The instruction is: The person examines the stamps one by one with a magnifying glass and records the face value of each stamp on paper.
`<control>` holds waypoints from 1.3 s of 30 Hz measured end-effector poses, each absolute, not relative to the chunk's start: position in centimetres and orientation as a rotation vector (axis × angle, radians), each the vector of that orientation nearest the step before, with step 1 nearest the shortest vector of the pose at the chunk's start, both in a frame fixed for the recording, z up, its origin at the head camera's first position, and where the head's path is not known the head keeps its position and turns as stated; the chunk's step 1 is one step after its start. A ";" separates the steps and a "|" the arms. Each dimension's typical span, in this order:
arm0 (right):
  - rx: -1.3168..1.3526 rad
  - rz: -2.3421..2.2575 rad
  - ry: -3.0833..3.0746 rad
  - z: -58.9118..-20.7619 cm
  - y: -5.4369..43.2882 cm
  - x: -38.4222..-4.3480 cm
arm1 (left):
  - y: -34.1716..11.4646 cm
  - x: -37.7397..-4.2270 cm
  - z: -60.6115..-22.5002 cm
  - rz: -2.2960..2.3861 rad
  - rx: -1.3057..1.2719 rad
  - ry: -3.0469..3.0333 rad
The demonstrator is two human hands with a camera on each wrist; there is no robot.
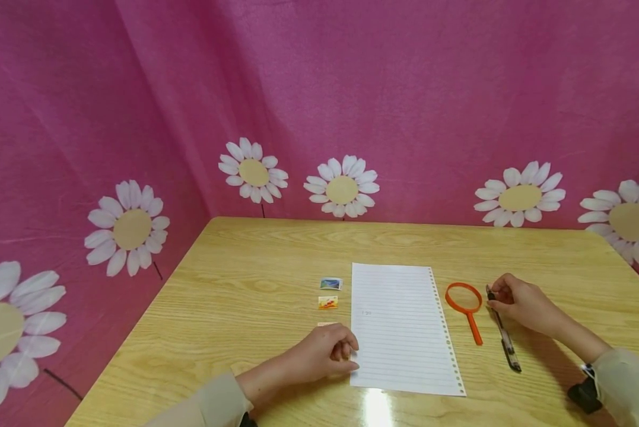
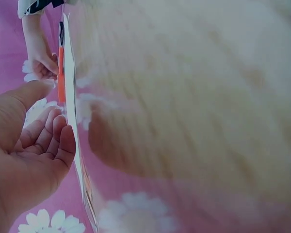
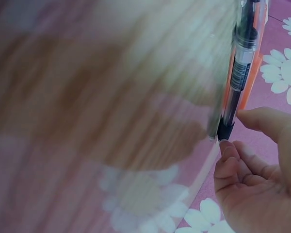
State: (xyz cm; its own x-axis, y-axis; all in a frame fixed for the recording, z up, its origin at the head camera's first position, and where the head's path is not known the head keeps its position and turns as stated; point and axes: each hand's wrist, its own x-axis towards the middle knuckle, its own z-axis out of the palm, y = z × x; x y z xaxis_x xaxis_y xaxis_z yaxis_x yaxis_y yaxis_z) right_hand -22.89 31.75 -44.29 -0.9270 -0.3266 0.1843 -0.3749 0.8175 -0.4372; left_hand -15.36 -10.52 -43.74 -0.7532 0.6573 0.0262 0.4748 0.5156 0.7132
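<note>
A magenta cloth backdrop (image 1: 431, 89) printed with large white daisies (image 1: 342, 190) hangs behind and to the left of a light wood-grain surface (image 1: 234, 296), whose near edge catches a bright reflection just below the paper. The widest thing lying there is a sheet of ruled loose-leaf paper (image 1: 399, 344), its punched holes running down the right side. Two forearms in pale sleeves (image 1: 626, 379) reach in from either side, the two hands well apart. The left hand (image 1: 327, 353) rests at the lower left edge of the sheet, fingers loosely bent, thumb held away from them, with nothing in its grasp. The right hand (image 1: 524, 305) pinches the far end of a clear-barrelled pen (image 1: 506, 341), thumb and curled fingers on either side of it. The pen lies slantwise on the surface, to the right of an orange magnifying glass (image 1: 469, 312), which sits between it and the sheet. Left of the paper, a blue stamp (image 1: 331, 284) lies above a yellow stamp (image 1: 327, 303) with a red figure. A pale sliver (image 1: 327, 324) just beyond the left hand may be a third stamp, mostly hidden. Faint handwritten marks (image 1: 366, 313) stand near the sheet's left edge.
</note>
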 end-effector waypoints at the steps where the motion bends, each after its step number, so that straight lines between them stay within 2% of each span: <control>1: 0.569 0.726 -2.896 -44.3 31.7 -22.9 | -10.5 -15.3 -43.7 1.054 0.964 2.511; 33: 0.417 0.764 -2.972 -43.8 31.4 -23.0 | -10.0 -14.9 -43.6 0.903 0.959 2.504; 39: 0.503 0.804 -2.900 -43.8 31.5 -22.6 | -10.0 -14.9 -43.8 0.902 0.953 2.501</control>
State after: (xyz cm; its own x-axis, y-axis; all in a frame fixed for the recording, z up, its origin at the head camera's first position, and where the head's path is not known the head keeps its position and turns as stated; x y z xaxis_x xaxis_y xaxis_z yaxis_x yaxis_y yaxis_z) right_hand -22.59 31.47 -43.76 -0.9417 -0.2892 0.1721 -0.3365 0.8072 -0.4849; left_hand -14.86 -10.01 -43.82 -0.7281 0.6824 -0.0656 0.4835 0.5790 0.6565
